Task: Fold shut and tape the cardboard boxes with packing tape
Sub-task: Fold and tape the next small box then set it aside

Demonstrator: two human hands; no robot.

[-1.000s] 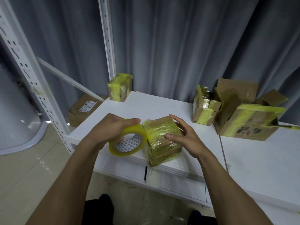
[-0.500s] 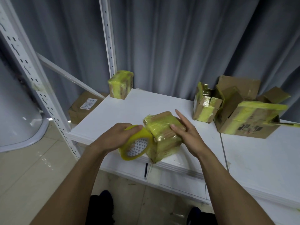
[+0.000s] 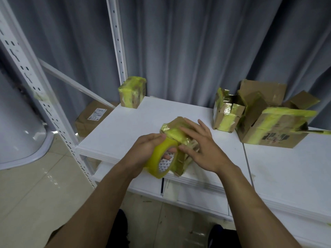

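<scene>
A small cardboard box (image 3: 174, 127) wrapped in yellowish tape sits tilted near the front edge of the white table (image 3: 125, 126). My left hand (image 3: 145, 149) grips a roll of yellow packing tape (image 3: 157, 163), fingers through its core, pressed against the box's left side. My right hand (image 3: 200, 145) lies over the top and right side of the box with fingers spread, its thumb near the roll.
A taped small box (image 3: 132, 92) stands at the table's back left. At the back right are a partly open small box (image 3: 226, 113) and a larger open box (image 3: 275, 129) with yellow tape. A brown parcel (image 3: 91, 119) lies below, behind white rack posts (image 3: 41, 97).
The box has been tipped and turned toward me. My left hand has brought the tape roll right, tight against the box, and my right hand has slid further over its top.
</scene>
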